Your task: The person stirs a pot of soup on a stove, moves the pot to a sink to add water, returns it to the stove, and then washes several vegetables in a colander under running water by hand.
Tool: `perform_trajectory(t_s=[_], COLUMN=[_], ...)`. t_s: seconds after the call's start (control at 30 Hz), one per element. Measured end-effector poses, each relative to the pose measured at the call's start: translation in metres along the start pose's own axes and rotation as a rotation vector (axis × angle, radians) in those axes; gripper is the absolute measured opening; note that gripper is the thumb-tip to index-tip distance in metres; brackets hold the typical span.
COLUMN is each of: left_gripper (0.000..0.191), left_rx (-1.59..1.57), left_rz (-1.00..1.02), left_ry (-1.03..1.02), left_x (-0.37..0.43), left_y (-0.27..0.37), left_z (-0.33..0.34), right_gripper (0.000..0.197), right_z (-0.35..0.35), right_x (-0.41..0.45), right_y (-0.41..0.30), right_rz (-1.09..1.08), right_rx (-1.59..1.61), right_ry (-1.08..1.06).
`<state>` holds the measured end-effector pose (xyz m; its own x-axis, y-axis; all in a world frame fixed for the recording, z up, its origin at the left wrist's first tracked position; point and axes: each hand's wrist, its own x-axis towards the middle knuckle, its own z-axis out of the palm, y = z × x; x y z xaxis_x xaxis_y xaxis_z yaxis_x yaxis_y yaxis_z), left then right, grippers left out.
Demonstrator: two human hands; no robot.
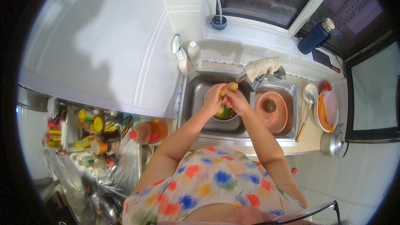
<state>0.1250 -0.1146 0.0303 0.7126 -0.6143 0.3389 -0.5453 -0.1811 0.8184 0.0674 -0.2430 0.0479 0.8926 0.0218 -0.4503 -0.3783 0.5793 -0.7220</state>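
Note:
Over the left basin of the steel sink [193, 100], my left hand [214, 99] and my right hand [236, 100] meet around a yellow-brown potato [231, 87]. Its far end sticks out beyond my fingers, and the rest is partly covered by them. Below my hands, a bowl [225, 120] stands in the basin. Long green peppers [227, 113] with some red ones lie in it, beside a pale yellow piece [220, 110] that looks like another potato. My wrists hide much of the bowl. Just right of my hands is the faucet [257, 82], with a cream mesh cloth [264, 66] draped over it.
A pink colander [272, 112] sits in the right basin. Right of the sink are a ladle [309, 98] and a white bowl [319, 117] with orange pieces. A spray bottle [181, 57] and white bottle [194, 53] stand behind the left basin; a large bottle [150, 132] is at left.

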Motion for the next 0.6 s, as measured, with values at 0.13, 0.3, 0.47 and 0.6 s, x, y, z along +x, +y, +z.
perform_trajectory(t_s=[0.13,0.3,0.47,0.6], left_gripper=[0.052,0.053,0.053,0.053], left_rx=[0.041,0.081,0.111,0.118], left_rz=[0.059,0.058,0.07,0.097], left_ry=[-0.032,-0.064,-0.07,-0.08], left_x=[0.0,-0.001,-0.006,-0.012], left_y=[0.007,0.011,0.016,0.01], left_z=[-0.004,-0.009,-0.012,-0.014], right_gripper=[0.017,0.016,0.012,0.011], right_z=[0.001,0.007,0.011,0.009], right_x=[-0.004,-0.007,-0.01,-0.01], right_y=[-0.003,-0.003,0.002,0.013], right_rz=[-0.109,-0.115,-0.065,-0.065], right_rx=[-0.102,-0.079,-0.067,-0.042], right_ry=[0.053,0.089,0.155,0.157])
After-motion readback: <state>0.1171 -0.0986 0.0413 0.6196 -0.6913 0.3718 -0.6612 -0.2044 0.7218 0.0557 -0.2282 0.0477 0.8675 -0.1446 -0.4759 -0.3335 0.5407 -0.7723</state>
